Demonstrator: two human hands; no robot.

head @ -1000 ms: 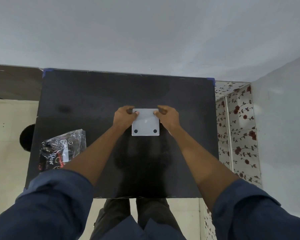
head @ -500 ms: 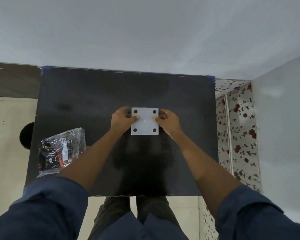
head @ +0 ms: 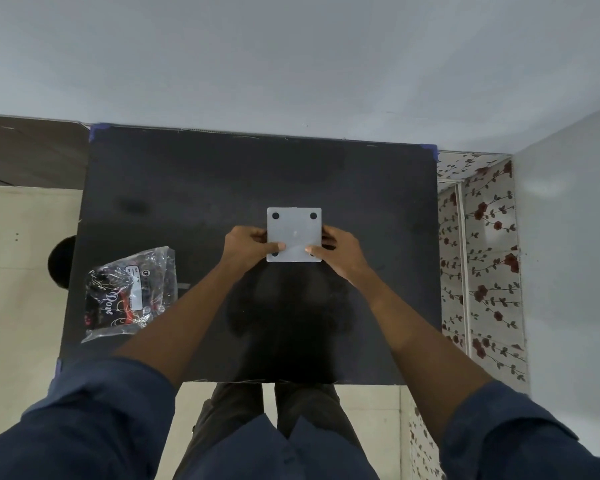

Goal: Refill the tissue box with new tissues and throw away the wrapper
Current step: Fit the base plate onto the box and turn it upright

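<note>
Both hands, left hand (head: pixel 246 245) and right hand (head: pixel 340 252), grip with closed fingers (head: pixel 279 246) the square white plastic tissue box (head: pixel 294 233) above the black surface (head: pixel 187 188); a clear crinkled wrapper (head: pixel 130 294) lies well apart at the left.

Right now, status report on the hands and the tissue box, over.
Both hands grip white tissue box by its sides, upside down. Tissue pack unopened, far left. Nothing blocking.

White square tissue box (head: pixel 294 233), underside up showing black dots; crinkled clear wrapper (head: pixel 129 293) well left.
</note>
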